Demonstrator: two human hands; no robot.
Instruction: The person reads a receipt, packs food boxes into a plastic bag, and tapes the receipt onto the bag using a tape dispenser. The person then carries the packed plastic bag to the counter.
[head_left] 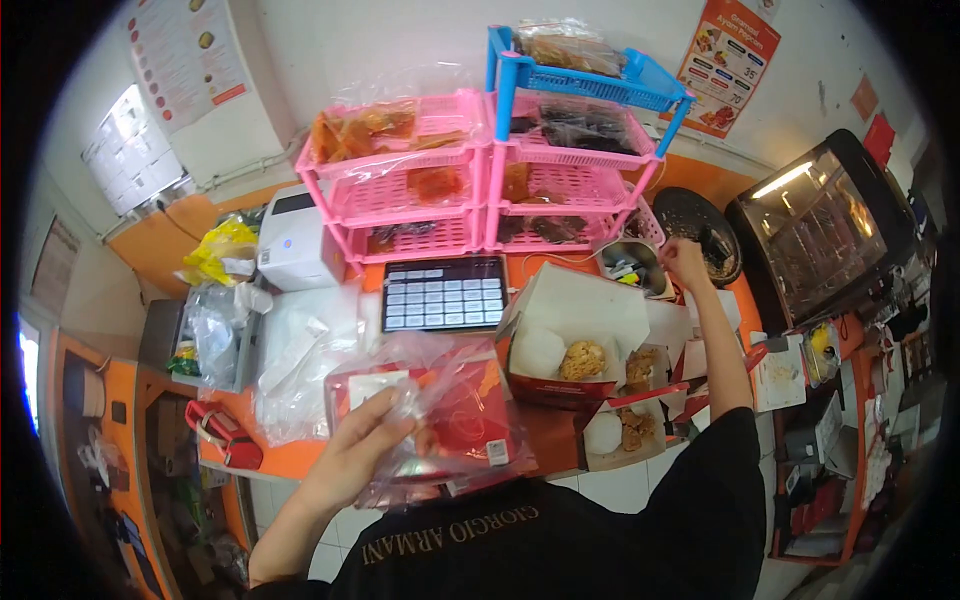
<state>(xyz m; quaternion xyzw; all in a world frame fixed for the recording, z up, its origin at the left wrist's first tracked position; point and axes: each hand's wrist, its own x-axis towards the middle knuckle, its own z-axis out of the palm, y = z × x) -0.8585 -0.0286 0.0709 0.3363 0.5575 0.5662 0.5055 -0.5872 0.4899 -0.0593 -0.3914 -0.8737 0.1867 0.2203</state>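
Observation:
My left hand (365, 440) is closed on the gathered plastic of a clear bag (455, 465), with a red box (465, 405) inside it. Stretched out to the right, my right hand (683, 262) reaches the edge of a metal container (632, 268) holding small items; its fingers are bent together, and what they hold is too small to make out. Open food boxes with rice and fried pieces (583, 360) stand between my arms, a second one (625, 432) nearer to me. A tablet (444, 293) lies behind the bag.
Pink racks (400, 200) and a blue rack (600, 85) with packets stand at the back. Left are a white printer (295, 240), plastic bags (305, 350) and a red pouch (225, 435). A black round tray (700, 225) and a lit display case (820, 225) are on the right.

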